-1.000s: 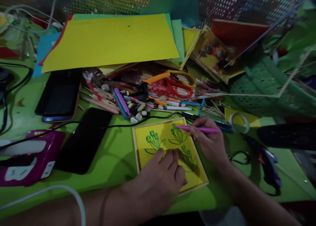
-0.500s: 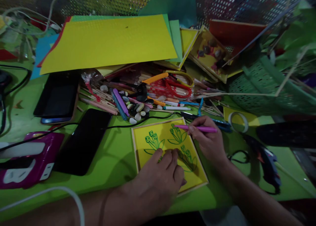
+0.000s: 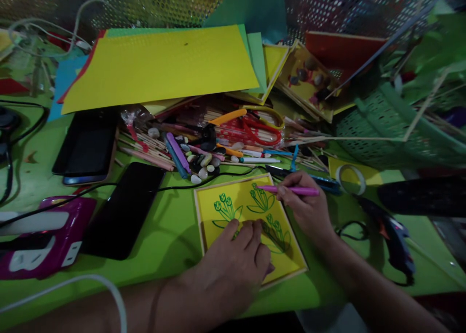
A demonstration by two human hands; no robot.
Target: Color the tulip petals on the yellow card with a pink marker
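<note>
A yellow square board (image 3: 214, 239) with a thin pale wooden rim lies on the green table, bearing green line drawings of flowers. My left hand (image 3: 236, 265) rests palm down over its lower part, fingers bent and close together, covering part of the drawings. A small dark purple bit shows by its thumb side; what it is cannot be made out. Pinched in my right hand (image 3: 304, 202) is a pink-purple marker (image 3: 300, 191), held nearly level, its tip over the upper right flower drawing.
Behind the board lie pebbles (image 3: 206, 159), purple and blue markers, sticks and orange- and red-handled scissors (image 3: 262, 134). A black phone (image 3: 127, 211) is at left, a glue gun (image 3: 391, 245) and tape roll (image 3: 350, 179) at right. Yellow sheets (image 3: 160, 66) and a green basket (image 3: 393, 124) stand behind.
The view has shifted slightly. The marker tip has moved very little at the upper right flower, and my left hand keeps its place on the board.
</note>
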